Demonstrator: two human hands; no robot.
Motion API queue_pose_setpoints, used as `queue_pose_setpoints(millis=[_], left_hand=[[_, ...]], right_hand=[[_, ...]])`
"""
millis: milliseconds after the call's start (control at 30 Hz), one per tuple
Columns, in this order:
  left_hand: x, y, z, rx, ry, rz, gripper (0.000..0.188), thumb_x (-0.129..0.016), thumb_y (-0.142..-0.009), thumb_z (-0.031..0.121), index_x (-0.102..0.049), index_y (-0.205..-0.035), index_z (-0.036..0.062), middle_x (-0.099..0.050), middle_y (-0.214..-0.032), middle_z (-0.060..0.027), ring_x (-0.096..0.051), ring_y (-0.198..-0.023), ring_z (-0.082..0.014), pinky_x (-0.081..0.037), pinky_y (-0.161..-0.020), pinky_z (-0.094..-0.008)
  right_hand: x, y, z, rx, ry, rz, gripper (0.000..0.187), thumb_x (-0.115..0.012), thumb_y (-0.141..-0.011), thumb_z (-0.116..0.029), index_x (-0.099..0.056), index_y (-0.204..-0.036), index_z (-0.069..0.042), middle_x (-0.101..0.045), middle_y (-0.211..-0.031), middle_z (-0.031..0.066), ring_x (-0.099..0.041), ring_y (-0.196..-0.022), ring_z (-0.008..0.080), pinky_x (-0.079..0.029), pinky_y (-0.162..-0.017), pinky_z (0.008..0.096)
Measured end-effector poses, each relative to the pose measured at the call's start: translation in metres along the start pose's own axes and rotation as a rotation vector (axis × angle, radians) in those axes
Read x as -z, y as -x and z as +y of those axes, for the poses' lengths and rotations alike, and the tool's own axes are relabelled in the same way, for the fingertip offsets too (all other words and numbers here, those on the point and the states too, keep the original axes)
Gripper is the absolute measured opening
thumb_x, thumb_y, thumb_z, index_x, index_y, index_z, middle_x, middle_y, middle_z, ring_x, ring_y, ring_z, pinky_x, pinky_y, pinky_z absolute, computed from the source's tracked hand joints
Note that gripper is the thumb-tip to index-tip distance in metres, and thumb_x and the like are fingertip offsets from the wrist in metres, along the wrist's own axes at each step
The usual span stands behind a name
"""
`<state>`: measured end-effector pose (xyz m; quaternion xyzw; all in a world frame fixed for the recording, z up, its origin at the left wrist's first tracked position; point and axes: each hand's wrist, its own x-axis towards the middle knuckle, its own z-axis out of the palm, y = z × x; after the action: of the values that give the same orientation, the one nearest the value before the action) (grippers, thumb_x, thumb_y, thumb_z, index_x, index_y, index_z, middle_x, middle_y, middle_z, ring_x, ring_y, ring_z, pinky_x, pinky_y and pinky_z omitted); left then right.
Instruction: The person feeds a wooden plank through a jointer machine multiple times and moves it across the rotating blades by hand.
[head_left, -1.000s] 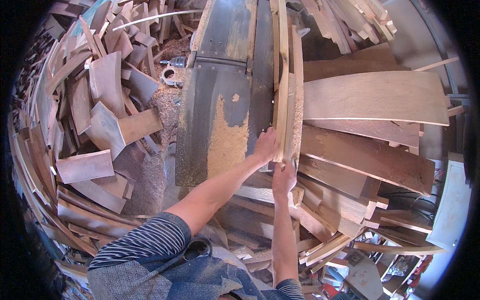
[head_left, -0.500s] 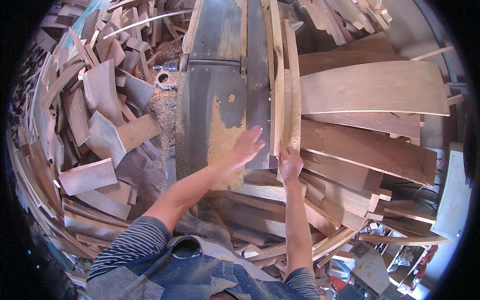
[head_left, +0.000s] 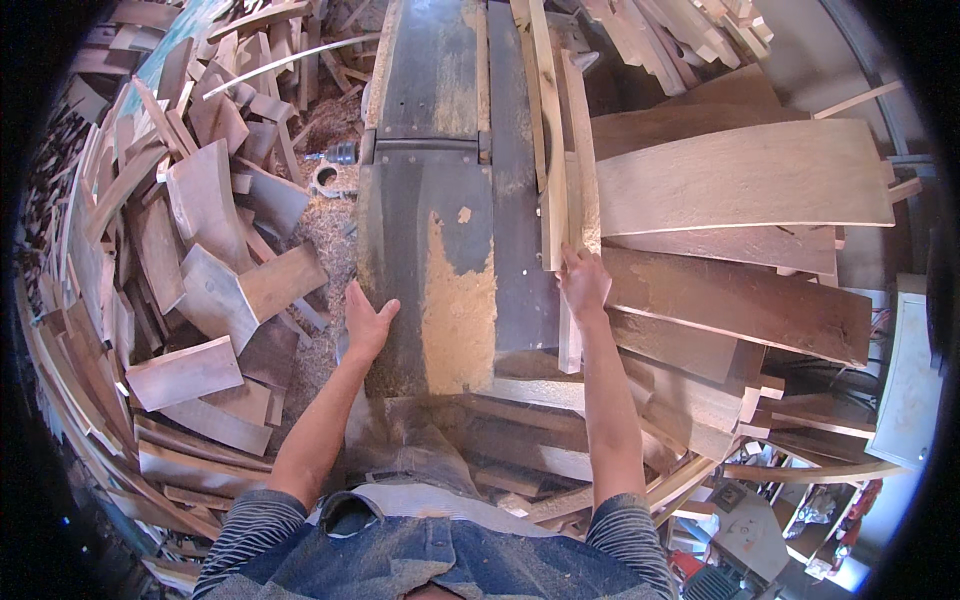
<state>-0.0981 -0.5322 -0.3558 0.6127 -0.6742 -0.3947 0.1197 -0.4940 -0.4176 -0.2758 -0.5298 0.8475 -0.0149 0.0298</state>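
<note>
My left hand (head_left: 369, 318) is open beside the left edge of the dark machine table (head_left: 393, 260), thumb and fingers apart, holding nothing. On the table's right side, my right hand (head_left: 584, 278) is closed round a narrow wooden strip (head_left: 570, 345); its near end sticks out below my fingers. Other long strips, including a pale wooden strip (head_left: 551, 225), run away from me just beyond that hand. A patch of sawdust (head_left: 458, 310) covers the middle of the table's near part.
Piles of cut boards (head_left: 215, 200) lie to the left, near a metal ring-shaped part (head_left: 326, 180). Wide curved boards (head_left: 740, 180) are stacked at the right. More boards (head_left: 530, 425) lie below the table's near edge. A light cabinet door (head_left: 900, 380) stands at far right.
My left hand has moved left, from over the sawdust to the table's left edge. My right hand has shifted slightly farther away, and more of the strip now shows on its near side.
</note>
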Motion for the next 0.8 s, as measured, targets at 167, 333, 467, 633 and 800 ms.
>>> queue_pose_setpoints(millis=[167, 333, 467, 633, 800], left_hand=[[-0.001, -0.003, -0.003, -0.008, -0.001, 0.008, 0.102, -0.079, -0.084, 0.037, -0.022, -0.151, -0.0145, -0.027, -0.157, -0.0359, -0.024, -0.149, -0.0459, -0.02, -0.123, -0.0464], [-0.003, -0.003, -0.008, -0.044, -0.021, 0.015, 0.099, -0.078, -0.086, 0.037, -0.023, -0.15, -0.0139, -0.029, -0.156, -0.0351, -0.03, -0.146, -0.0467, -0.024, -0.121, -0.0482], [0.001, 0.0, 0.0, -0.033, -0.032, -0.014, 0.098, -0.076, -0.087, 0.037, -0.022, -0.15, -0.0145, -0.029, -0.156, -0.0355, -0.028, -0.146, -0.047, -0.024, -0.122, -0.0484], [-0.004, 0.001, -0.005, -0.037, -0.032, 0.013, 0.097, -0.076, -0.087, 0.037, -0.022, -0.15, -0.0142, -0.029, -0.155, -0.0358, -0.028, -0.146, -0.0475, -0.023, -0.121, -0.049], [0.005, 0.003, 0.006, -0.017, -0.001, -0.035, 0.098, -0.075, -0.088, 0.036, -0.018, -0.153, -0.0107, -0.027, -0.157, -0.035, -0.027, -0.147, -0.0476, -0.023, -0.121, -0.0501]], right_hand=[[0.004, -0.027, -0.003, -0.025, 0.007, -0.04, 0.056, -0.08, -0.078, -0.017, -0.063, -0.131, -0.019, -0.067, -0.11, 0.0083, -0.066, -0.101, 0.0315, -0.059, -0.079, 0.0458], [0.009, -0.059, -0.007, -0.028, -0.014, -0.012, 0.049, -0.08, -0.078, -0.018, -0.066, -0.126, -0.019, -0.067, -0.104, 0.0088, -0.066, -0.1, 0.0319, -0.059, -0.079, 0.0464], [0.011, -0.088, -0.005, -0.042, -0.021, -0.023, 0.044, -0.08, -0.078, -0.019, -0.068, -0.119, -0.019, -0.067, -0.102, 0.0091, -0.067, -0.099, 0.0328, -0.059, -0.08, 0.0466], [0.019, -0.124, -0.007, -0.043, -0.006, -0.042, 0.038, -0.079, -0.079, -0.021, -0.068, -0.115, -0.02, -0.067, -0.101, 0.0097, -0.067, -0.098, 0.0336, -0.059, -0.077, 0.0481], [0.012, -0.151, -0.001, -0.05, -0.021, -0.047, 0.041, -0.077, -0.081, -0.023, -0.069, -0.121, -0.027, -0.068, -0.102, 0.0087, -0.068, -0.097, 0.0333, -0.058, -0.077, 0.0481]])
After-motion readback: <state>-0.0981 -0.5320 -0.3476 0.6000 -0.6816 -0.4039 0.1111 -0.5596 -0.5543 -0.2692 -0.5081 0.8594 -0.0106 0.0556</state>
